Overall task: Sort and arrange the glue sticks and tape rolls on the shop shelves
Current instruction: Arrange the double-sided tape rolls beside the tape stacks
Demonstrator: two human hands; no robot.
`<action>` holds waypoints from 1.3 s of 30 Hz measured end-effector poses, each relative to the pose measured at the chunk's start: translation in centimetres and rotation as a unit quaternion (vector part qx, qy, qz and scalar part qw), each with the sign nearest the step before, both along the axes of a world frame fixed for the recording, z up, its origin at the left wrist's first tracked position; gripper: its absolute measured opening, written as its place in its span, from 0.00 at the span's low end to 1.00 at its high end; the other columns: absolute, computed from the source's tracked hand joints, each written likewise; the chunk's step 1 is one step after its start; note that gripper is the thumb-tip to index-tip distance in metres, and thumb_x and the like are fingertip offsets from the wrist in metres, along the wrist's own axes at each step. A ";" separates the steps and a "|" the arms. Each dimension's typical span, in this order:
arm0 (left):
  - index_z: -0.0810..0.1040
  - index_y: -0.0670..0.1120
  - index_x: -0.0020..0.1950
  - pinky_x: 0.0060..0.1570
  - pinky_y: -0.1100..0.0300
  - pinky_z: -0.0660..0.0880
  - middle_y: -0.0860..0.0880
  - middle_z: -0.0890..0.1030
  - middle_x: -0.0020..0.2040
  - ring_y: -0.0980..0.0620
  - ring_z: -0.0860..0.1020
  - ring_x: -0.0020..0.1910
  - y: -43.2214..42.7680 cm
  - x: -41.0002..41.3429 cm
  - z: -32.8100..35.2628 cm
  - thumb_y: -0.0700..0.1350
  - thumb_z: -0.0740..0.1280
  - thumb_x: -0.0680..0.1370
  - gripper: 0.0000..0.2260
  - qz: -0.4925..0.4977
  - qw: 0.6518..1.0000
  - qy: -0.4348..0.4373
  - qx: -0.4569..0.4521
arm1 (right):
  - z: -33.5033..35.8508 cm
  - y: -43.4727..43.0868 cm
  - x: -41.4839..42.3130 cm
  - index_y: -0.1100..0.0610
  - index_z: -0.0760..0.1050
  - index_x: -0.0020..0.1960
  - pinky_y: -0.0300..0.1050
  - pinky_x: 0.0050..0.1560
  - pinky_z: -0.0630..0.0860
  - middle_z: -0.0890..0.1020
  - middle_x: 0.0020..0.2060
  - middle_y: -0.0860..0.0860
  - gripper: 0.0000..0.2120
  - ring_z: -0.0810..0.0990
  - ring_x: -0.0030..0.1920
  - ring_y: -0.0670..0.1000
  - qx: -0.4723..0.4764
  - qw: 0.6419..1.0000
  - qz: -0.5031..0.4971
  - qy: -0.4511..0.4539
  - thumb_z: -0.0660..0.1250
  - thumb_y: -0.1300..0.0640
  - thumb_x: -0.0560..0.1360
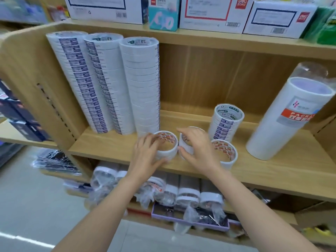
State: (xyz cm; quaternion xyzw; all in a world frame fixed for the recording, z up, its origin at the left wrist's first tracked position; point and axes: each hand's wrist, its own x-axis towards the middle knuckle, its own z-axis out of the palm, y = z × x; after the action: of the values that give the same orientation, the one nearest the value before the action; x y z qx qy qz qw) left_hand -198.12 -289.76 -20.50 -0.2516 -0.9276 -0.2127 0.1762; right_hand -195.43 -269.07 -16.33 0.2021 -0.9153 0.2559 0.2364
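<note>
— Where are the arms?
— Both are bare. The left forearm (101,211) and right forearm (254,206) reach forward, drawing closer together toward the wrists.
— And the hands?
— The left hand (147,157) is palm down, fingers curled over the left tape roll (168,149), thumb on its near side. The right hand (200,153) arches over the middle tape roll (187,148), index finger across the top, thumb on its near wall. The hands are close but apart.
</note>
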 end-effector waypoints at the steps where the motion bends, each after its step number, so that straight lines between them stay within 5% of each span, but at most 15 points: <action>1: 0.73 0.45 0.67 0.63 0.46 0.69 0.45 0.72 0.67 0.43 0.67 0.67 -0.3 0.0 -0.1 0.55 0.77 0.68 0.31 0.019 0.999 -0.019 0.018 | -0.1 -0.7 -0.2 0.57 0.73 0.67 0.44 0.64 0.66 0.79 0.60 0.50 0.23 0.75 0.61 0.51 0.000 1.000 0.027 -0.001 0.69 0.57 0.73; 4: 0.62 0.42 0.76 0.71 0.51 0.59 0.42 0.63 0.76 0.43 0.61 0.74 -1.3 -0.2 -0.4 0.57 0.76 0.69 0.43 0.053 0.991 -0.112 0.057 | -1.1 -2.8 -0.3 0.57 0.73 0.67 0.50 0.65 0.69 0.79 0.62 0.52 0.23 0.76 0.63 0.54 0.041 0.996 0.070 -0.038 0.64 0.55 0.72; 8: 0.54 0.41 0.79 0.74 0.55 0.56 0.44 0.59 0.79 0.46 0.60 0.77 -3.2 -1.0 -0.8 0.51 0.76 0.71 0.45 0.009 0.986 -0.154 0.057 | -2.9 -5.2 -0.6 0.58 0.74 0.66 0.55 0.69 0.65 0.82 0.58 0.56 0.28 0.78 0.60 0.58 0.143 0.984 0.007 -0.109 0.71 0.62 0.66; 17: 0.61 0.46 0.78 0.75 0.54 0.51 0.47 0.60 0.78 0.47 0.57 0.77 -7.4 -2.8 -2.0 0.58 0.61 0.80 0.29 -0.096 0.982 -0.156 -0.046 | -2.4 -9.4 -0.5 0.55 0.80 0.55 0.51 0.65 0.63 0.85 0.46 0.57 0.18 0.79 0.55 0.60 0.132 0.966 -0.161 -0.155 0.74 0.63 0.66; 23: 0.70 0.43 0.70 0.64 0.49 0.68 0.45 0.74 0.66 0.43 0.72 0.65 -7.1 -3.7 0.1 0.53 0.60 0.79 0.23 -0.171 0.980 -0.096 0.039 | 1.3 -10.7 0.9 0.55 0.80 0.54 0.53 0.55 0.71 0.83 0.36 0.53 0.20 0.80 0.44 0.59 0.076 0.971 -0.221 -0.041 0.79 0.59 0.64; 29: 0.68 0.43 0.72 0.68 0.53 0.66 0.45 0.73 0.67 0.47 0.69 0.67 -3.2 -4.0 2.5 0.48 0.61 0.80 0.21 -0.237 0.962 -0.081 0.111 | 6.1 -5.9 1.0 0.53 0.80 0.55 0.50 0.59 0.65 0.86 0.46 0.52 0.16 0.78 0.52 0.59 0.058 0.954 -0.292 -0.029 0.77 0.54 0.68; 35: 0.53 0.42 0.80 0.76 0.55 0.54 0.46 0.58 0.79 0.48 0.57 0.78 0.9 -4.6 3.2 0.50 0.65 0.80 0.33 -0.254 0.950 -0.156 0.092 | 5.1 -3.5 0.6 0.49 0.78 0.62 0.45 0.61 0.59 0.84 0.56 0.52 0.19 0.75 0.60 0.57 0.148 0.925 -0.331 -0.117 0.73 0.50 0.72; 39: 0.49 0.43 0.80 0.75 0.53 0.56 0.45 0.58 0.79 0.48 0.57 0.78 2.7 -4.9 3.4 0.53 0.68 0.78 0.39 -0.249 0.940 -0.207 0.108 | 5.4 -2.8 0.2 0.49 0.74 0.67 0.43 0.64 0.53 0.81 0.60 0.49 0.22 0.71 0.66 0.55 0.163 0.929 -0.292 -0.159 0.71 0.48 0.74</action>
State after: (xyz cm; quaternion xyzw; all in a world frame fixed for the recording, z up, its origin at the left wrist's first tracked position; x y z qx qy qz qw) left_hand -203.02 -287.08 -17.14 -0.4044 -0.8226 -0.3964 -0.0520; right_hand -195.26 -271.89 -10.97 -0.0817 -0.9886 0.0521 0.1155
